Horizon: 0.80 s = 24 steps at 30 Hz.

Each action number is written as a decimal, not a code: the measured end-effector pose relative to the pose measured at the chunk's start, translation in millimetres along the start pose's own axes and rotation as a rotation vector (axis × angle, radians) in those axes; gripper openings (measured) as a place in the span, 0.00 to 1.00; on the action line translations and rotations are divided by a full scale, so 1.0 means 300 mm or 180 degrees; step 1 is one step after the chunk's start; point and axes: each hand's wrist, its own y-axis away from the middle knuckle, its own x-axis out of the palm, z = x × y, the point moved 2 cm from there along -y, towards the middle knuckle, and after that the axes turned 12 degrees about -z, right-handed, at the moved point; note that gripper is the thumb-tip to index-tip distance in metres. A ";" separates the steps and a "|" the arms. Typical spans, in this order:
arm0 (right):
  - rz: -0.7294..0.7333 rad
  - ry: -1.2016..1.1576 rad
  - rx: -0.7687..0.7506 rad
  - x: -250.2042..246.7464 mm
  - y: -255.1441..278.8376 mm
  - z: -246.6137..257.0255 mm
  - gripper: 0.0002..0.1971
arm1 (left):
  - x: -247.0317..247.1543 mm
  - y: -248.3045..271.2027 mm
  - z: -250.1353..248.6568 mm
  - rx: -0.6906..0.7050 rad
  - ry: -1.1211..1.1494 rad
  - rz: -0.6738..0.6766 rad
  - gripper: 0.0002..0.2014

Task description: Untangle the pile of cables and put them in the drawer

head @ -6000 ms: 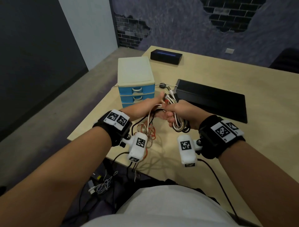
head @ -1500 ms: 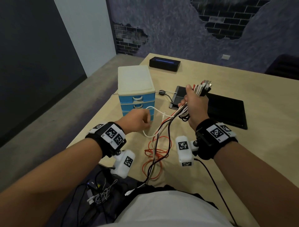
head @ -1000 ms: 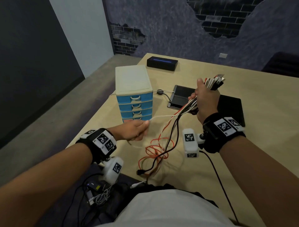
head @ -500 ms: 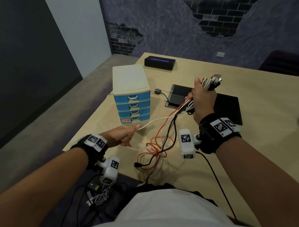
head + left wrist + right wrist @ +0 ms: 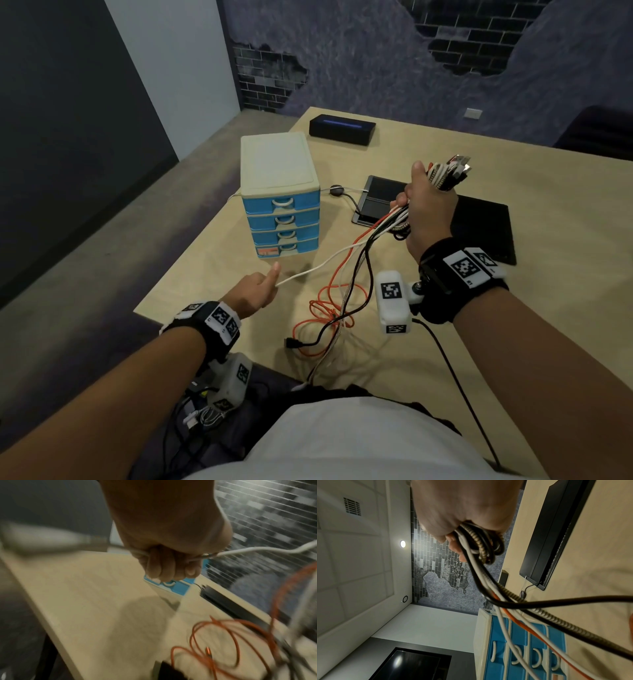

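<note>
left hand: the person's left hand (image 5: 255, 294) is low at the near-left table edge, fingers (image 5: 164, 566) curled tight round the thin white cable (image 5: 329, 262), thumb up. Over the last second or so it has gone down and out to the left, dragging that cable with it.
white cable: now runs as one taut line from the left fist up to the bundle; earlier it hung in a slack loop. Looks like this strand is nearly pulled free of the rest; its far end is hidden in the other fist.
drawer unit: small cream-topped plastic cabinet with four blue drawers (image 5: 281, 219) stands on the pale wooden table (image 5: 548, 205), left of centre, well behind the left hand; all four drawers shut. Nothing stored yet.
loose tails: orange cable (image 5: 329, 308), black cable (image 5: 368, 277) and a braided metal-sheathed cable (image 5: 346, 301) hang from the bundle and lie looped and crossed on the table by the near edge. Still tangled, I'd say.
right hand: the right hand (image 5: 426, 209) is raised over the flat black pad (image 5: 479, 226), fist closed round the bunch of cable ends (image 5: 448, 171), plugs sticking out the top. It has stayed about there as the anchor.
task: early; one cable being separated.
</note>
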 end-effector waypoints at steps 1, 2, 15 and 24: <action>-0.0010 -0.0012 -0.0004 0.000 0.001 0.003 0.12 | -0.002 -0.003 0.017 -0.0110 0.0013 -0.0021 0.34; -0.0017 -0.0032 -0.0006 -0.002 0.002 0.007 0.12 | -0.003 -0.001 0.033 -0.0214 -0.0055 0.0009 0.35; 0.0622 0.0234 0.0054 0.037 0.096 0.001 0.15 | -0.038 -0.014 -0.222 0.1004 0.0563 -0.0427 0.18; 0.1079 0.0557 -0.0253 0.044 0.122 0.006 0.17 | -0.135 0.035 -0.510 0.1234 0.1775 0.0527 0.22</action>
